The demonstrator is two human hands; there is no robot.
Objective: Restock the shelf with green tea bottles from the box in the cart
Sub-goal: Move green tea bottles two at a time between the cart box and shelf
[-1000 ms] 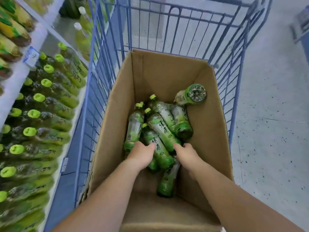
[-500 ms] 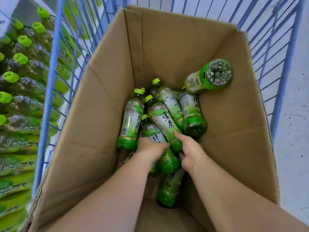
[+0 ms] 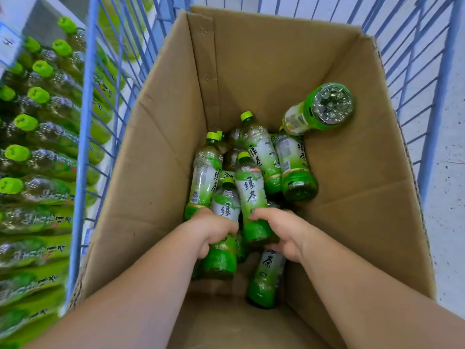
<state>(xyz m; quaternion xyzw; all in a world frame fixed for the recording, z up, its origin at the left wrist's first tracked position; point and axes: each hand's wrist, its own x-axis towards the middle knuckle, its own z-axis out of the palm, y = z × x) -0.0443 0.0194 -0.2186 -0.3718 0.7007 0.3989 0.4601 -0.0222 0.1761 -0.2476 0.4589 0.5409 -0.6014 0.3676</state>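
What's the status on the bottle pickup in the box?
Left grip wrapped on one green tea bottle, right grip on its neighbour. Both lie low inside the box. Nothing seen on top of either.

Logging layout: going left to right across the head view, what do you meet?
Shelved bottles → cart's left side → box's left wall → left hand → right hand → box's right wall → cart's right side → floor.

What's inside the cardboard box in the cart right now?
A loose pile of green tea bottles; the left hand grips one, the right hand another. A base-up bottle leans against the box wall. How many lie under the pile is hidden.
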